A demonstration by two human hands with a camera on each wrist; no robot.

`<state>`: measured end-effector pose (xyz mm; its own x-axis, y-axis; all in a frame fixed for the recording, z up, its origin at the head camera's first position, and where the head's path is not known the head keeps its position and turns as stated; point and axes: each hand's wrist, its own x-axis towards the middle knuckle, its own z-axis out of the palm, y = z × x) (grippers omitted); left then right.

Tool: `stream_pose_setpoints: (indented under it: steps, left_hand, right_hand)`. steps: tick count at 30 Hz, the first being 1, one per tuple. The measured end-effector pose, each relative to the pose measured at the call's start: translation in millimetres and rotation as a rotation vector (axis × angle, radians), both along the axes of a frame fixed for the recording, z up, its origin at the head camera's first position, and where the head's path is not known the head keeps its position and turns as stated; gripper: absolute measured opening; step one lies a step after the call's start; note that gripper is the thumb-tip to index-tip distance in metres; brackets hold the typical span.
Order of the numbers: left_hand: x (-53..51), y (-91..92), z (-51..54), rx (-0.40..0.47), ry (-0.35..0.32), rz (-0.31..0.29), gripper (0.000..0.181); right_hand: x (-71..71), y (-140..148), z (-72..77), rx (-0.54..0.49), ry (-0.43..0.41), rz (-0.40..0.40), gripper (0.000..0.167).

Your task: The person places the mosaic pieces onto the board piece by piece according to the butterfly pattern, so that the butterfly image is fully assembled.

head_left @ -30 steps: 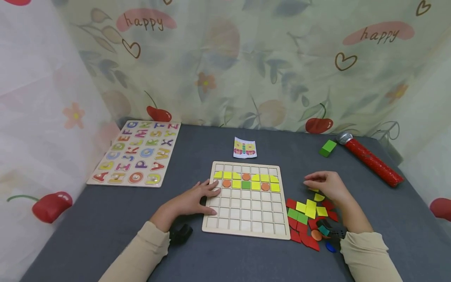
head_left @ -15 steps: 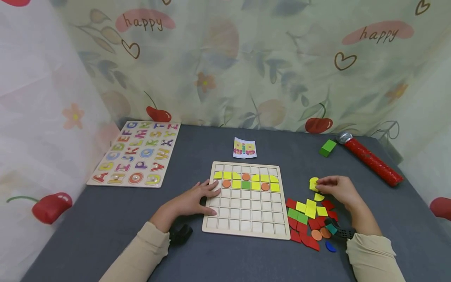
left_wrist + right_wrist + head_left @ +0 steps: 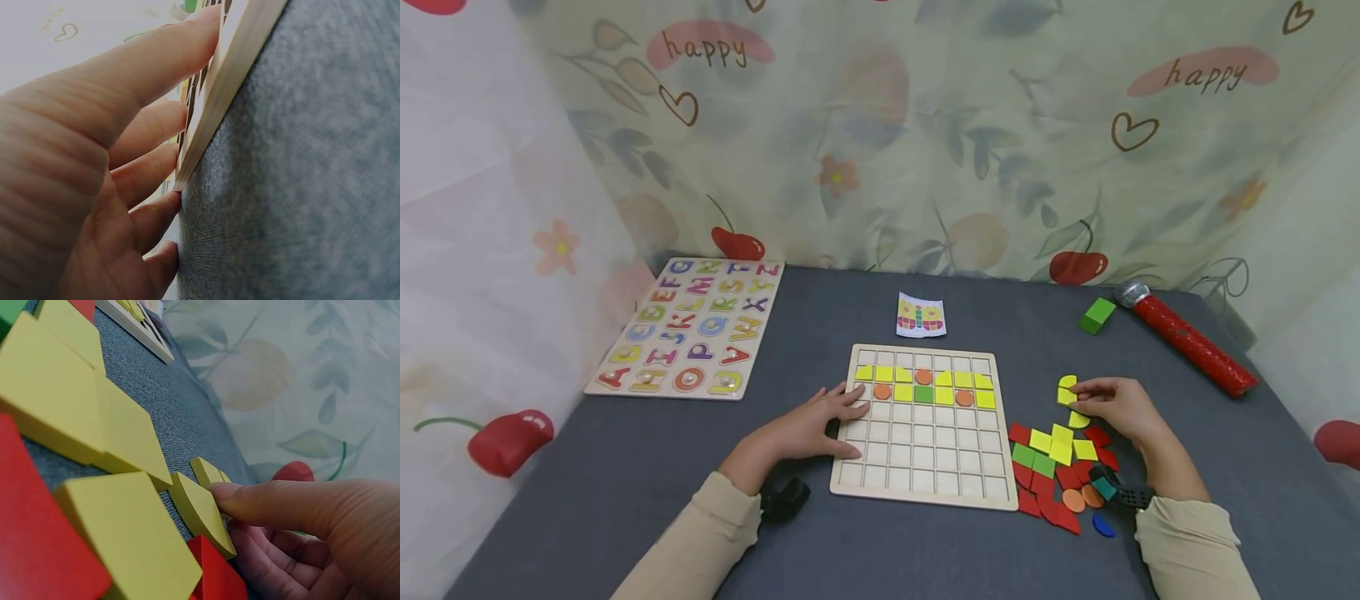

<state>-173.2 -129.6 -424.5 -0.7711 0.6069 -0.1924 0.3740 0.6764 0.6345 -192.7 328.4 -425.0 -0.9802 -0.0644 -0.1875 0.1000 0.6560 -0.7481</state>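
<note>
My left hand [image 3: 817,423] rests with spread fingers on the left edge of a wooden grid board [image 3: 917,500]; the left wrist view shows its fingertips [image 3: 206,53] touching the rim. Yellow tiles, orange discs and a green square [image 3: 923,393] fill part of the board's upper rows. To the right of the board, thumb and index finger of my right hand [image 3: 1116,408] pinch the edge of a yellow tile [image 3: 1064,397], partly hidden by the thumb in the right wrist view. A curved yellow tile [image 3: 1067,381] lies just beyond it, and a yellow rounded tile [image 3: 1079,420] lies nearer.
Loose red, yellow, green and orange tiles [image 3: 1062,444] lie between board and right wrist, with a blue piece [image 3: 1103,525] nearer. A butterfly pattern card [image 3: 921,316] is behind the board. Around the back are an alphabet board [image 3: 685,333], a green block [image 3: 1098,316] and a red microphone [image 3: 1195,343].
My right hand has drawn back to the right and slightly nearer, uncovering the yellow tiles at its fingertips. My left hand and the board have stayed still.
</note>
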Motion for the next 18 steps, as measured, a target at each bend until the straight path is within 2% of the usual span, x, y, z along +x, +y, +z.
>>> stream_pose_setpoints:
  steps: [12, 18]
  left_hand:
    - [0.5, -2.0, 3.9, -0.006, -0.009, -0.001, 0.074]
    - [0.3, -7.6, 4.9, -0.005, -0.068, 0.096, 0.075]
  right_hand:
    - [-1.7, -1.9, -0.2, 0.048, 0.004, 0.042, 0.039]
    - [-3.6, -5.9, 3.6, 0.027, -0.008, 0.043, 0.035]
